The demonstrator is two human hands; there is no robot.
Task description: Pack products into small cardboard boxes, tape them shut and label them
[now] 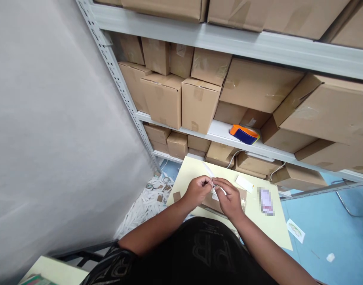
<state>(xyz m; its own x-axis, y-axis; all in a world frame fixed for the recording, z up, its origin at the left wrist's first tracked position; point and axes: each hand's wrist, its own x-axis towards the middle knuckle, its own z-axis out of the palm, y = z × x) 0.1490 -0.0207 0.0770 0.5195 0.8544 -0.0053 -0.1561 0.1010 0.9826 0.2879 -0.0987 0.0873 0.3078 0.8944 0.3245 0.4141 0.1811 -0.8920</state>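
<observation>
Both of my hands meet over a small pale yellow table [276,225]. My left hand [199,189] is closed in a pinch, and my right hand [229,198] is closed beside it. Between the fingertips they hold a small white item [214,191], too small to name. A thin white strip [208,169] sticks up and away from my left fingers. A white slip [244,183] lies on the table just right of my right hand. A flat brown piece [211,202] lies under my hands.
Grey metal shelving [229,43] packed with cardboard boxes [199,105] stands behind the table. An orange and blue tape dispenser [244,134] sits on a shelf. White paper scraps [145,204] litter the floor on the left by a grey wall [50,118]. The blue floor [326,221] lies right.
</observation>
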